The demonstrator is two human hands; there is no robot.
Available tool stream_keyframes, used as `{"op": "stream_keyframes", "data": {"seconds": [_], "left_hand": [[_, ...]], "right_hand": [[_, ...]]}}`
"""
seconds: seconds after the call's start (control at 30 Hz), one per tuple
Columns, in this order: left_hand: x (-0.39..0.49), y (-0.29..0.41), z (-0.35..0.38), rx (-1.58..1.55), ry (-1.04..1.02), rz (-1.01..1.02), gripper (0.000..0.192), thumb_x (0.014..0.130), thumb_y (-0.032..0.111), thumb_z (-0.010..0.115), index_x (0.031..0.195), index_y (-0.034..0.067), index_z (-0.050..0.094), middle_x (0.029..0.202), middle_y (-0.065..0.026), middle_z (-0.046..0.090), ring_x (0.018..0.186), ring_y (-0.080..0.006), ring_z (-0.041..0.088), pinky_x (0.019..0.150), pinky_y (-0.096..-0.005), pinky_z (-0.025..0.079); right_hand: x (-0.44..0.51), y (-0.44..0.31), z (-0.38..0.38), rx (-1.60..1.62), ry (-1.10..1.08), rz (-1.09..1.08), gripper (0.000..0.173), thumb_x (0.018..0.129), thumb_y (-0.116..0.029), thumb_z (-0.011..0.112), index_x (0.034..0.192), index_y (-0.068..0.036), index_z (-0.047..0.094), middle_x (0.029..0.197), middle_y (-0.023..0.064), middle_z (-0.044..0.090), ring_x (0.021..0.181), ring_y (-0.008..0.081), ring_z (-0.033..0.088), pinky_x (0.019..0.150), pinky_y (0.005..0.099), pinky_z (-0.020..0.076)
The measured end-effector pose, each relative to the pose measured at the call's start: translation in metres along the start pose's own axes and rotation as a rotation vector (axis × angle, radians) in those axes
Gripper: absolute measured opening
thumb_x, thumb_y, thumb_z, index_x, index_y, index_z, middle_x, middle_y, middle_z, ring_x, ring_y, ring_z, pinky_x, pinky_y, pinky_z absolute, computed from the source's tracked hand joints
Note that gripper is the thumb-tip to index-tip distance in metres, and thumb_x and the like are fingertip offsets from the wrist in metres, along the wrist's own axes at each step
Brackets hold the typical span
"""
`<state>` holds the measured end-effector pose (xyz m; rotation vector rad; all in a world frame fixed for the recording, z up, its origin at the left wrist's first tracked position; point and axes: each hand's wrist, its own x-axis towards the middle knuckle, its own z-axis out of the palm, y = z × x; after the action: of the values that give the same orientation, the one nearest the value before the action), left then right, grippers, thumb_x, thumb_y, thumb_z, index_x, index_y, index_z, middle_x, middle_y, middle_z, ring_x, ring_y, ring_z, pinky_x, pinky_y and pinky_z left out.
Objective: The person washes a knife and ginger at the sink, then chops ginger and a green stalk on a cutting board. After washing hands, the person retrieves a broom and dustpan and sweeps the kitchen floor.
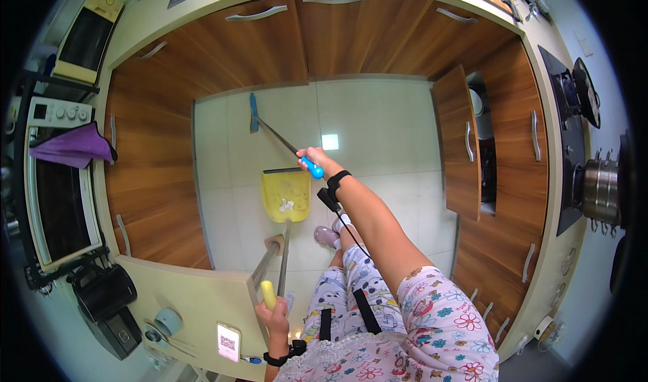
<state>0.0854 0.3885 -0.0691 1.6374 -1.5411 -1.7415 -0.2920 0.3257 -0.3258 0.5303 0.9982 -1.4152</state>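
Note:
My right hand (315, 160) grips the blue-ended handle of a broom (276, 135), held out in front of me. The broom's blue head (253, 112) rests on the tiled floor near the left cabinets. In my left hand (275, 317) is the yellow grip of a long-handled dustpan. Its yellow pan (273, 192) lies on the floor, left of my feet, with a dark lip facing away from me. Crumpled whitish litter (286, 204) and small dark specks lie in the pan. The broom head is apart from the pan.
A cabinet door or drawer front (458, 144) stands open on the right. A counter end (202, 301) with a phone (229, 341) and a metal support leg (267, 260) is close by my left hand. A stockpot (601, 192) stands on the hob (567, 149).

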Motion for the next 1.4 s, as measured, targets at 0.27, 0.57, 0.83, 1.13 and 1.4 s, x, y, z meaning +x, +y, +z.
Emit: {"op": "stream_keyframes", "data": {"seconds": [0.27,0.57,0.83,1.13,1.4], "left_hand": [[0.012,0.016,0.022,-0.009,-0.011,-0.001,0.013,0.072,0.006,0.056,0.062,-0.002,0.054,0.051,0.0,0.045,0.043,-0.0066,0.039,0.04,-0.0228,0.028],[0.04,0.034,0.052,0.023,0.024,-0.018,0.017,0.073,0.011,0.057,0.061,0.0,0.053,0.05,0.0014,0.041,0.04,-0.0063,0.035,0.039,-0.0226,0.023],[0.073,0.06,0.103,0.044,-0.013,0.03,0.013,0.074,0.007,0.053,0.064,0.003,0.047,0.052,0.0011,0.041,0.041,-0.0054,0.032,0.04,-0.0222,0.022],[0.093,0.1,0.155,0.06,-0.027,0.149,0.012,0.073,0.006,0.052,0.063,-0.001,0.049,0.051,0.0011,0.04,0.04,-0.0063,0.032,0.038,-0.0224,0.023],[0.092,0.15,0.206,0.212,-0.21,0.25,0.027,0.079,0.008,0.049,0.059,0.012,0.03,0.047,0.0027,0.033,0.041,-0.0063,0.028,0.039,-0.0239,0.019]], "right_hand": [[-0.036,-0.044,-0.129,0.261,-0.138,0.024,0.018,0.096,-0.02,0.051,0.084,-0.009,0.045,0.058,0.0008,0.046,0.042,0.0096,0.042,0.036,0.0213,0.0334],[-0.313,0.072,-0.307,0.462,0.363,-0.063,0.04,0.096,-0.038,0.052,0.068,-0.01,0.049,0.05,-0.0031,0.041,0.036,0.0083,0.034,0.033,0.0209,0.0274],[-0.369,0.075,-0.281,0.698,0.472,-0.136,0.046,0.095,-0.018,0.053,0.139,-0.018,0.037,0.073,0.0092,0.053,0.046,0.0109,0.041,0.036,0.0225,0.0334],[-0.155,-0.049,-0.201,0.377,0.16,-0.185,0.03,0.088,-0.013,0.062,0.116,-0.004,0.058,0.064,0.0094,0.057,0.044,0.0131,0.049,0.038,0.0253,0.0388],[-0.132,-0.146,-0.273,0.444,0.056,-0.058,0.011,0.088,-0.005,0.057,0.093,-0.005,0.048,0.067,0.0071,0.05,0.05,0.0082,0.043,0.041,0.0204,0.036]]}}
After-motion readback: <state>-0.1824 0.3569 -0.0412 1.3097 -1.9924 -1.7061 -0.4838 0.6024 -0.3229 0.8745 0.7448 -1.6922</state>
